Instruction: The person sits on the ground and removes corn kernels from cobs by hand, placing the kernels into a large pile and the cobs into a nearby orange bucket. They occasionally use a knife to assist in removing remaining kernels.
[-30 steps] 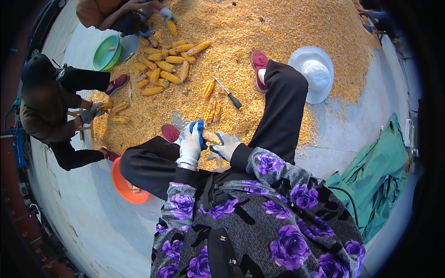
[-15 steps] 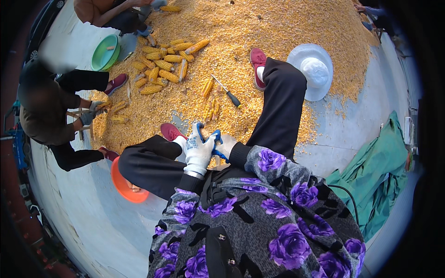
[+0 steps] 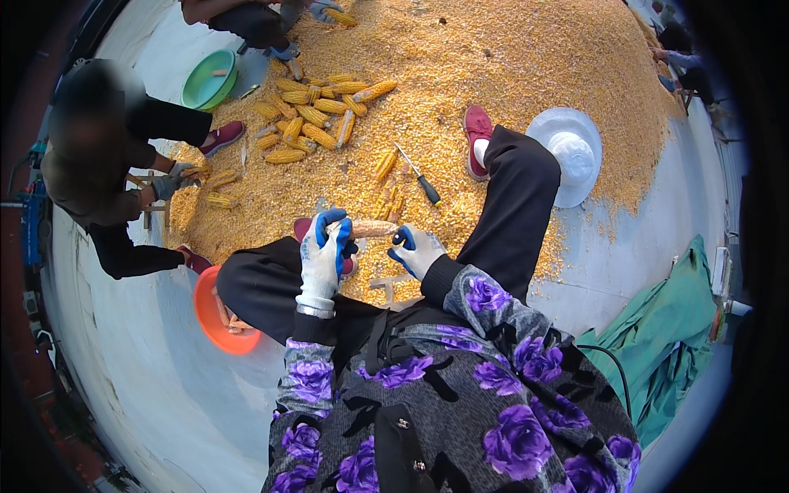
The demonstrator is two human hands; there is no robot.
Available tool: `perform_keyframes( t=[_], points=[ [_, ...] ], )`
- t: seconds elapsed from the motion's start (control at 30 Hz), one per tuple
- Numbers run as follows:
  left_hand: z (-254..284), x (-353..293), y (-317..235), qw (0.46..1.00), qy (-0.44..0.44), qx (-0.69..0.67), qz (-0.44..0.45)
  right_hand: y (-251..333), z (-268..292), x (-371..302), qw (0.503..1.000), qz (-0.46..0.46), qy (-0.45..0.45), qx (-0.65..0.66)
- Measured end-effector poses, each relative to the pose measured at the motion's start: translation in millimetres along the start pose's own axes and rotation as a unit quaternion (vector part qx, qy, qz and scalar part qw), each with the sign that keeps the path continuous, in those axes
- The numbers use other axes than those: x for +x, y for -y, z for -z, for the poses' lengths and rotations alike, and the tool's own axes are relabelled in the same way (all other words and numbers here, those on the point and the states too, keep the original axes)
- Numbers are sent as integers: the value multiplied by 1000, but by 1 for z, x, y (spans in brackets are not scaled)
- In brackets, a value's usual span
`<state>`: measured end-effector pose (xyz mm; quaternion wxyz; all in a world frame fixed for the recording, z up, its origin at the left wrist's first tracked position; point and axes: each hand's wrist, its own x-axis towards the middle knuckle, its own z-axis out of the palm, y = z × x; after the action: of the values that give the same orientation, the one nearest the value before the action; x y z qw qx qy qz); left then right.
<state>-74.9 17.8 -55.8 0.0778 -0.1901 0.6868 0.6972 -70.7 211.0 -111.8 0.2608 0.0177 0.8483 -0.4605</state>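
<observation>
My left hand (image 3: 320, 259), in a white glove with blue fingers, grips a corn cob (image 3: 371, 228) stripped of its kernels. The cob sticks out level to the right, over the kernels between my knees. At its far end is my right hand (image 3: 417, 251), gloved alike, with bent fingers and thumb apart; whether a fingertip touches the cob is hard to see. Beyond my hands a screwdriver (image 3: 422, 181) with a dark handle lies on the kernels. Next to it are a yellow corn ear (image 3: 385, 165) and other ears nearer me.
A heap of loose kernels (image 3: 493, 74) spreads ahead, with several corn ears (image 3: 316, 115) piled on it. An orange basin (image 3: 212, 316) holding bare cobs stands left, a green basin (image 3: 207, 80) beyond. A white hat (image 3: 567, 152) lies right, near a green tarp (image 3: 657, 329). Other people sit around the heap.
My hands, close together before, have moved apart, and the bare cob now shows between them. The left hand has shifted slightly left, the right hand slightly right. The whole view has shifted too.
</observation>
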Motion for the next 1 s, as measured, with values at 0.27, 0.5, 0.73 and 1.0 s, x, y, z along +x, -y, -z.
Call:
perform_keyframes(
  t=[0.27, 0.5, 0.73, 1.0],
  points=[
    [131, -28, -68, 905, -379, 49, -188, -61, -20, 28, 997, -67, 40, -3],
    [319, -77, -6, 772, -500, 389, -52, -46, -22, 22, 985, -139, 81, 59],
    [298, -52, -12, 783, -466, 409, -47, -43, -26, 39, 985, -136, 99, -43],
    [139, 15, -64, 822, -282, 465, -166, -82, -33, 96, 966, -176, 76, -174]
  ],
)
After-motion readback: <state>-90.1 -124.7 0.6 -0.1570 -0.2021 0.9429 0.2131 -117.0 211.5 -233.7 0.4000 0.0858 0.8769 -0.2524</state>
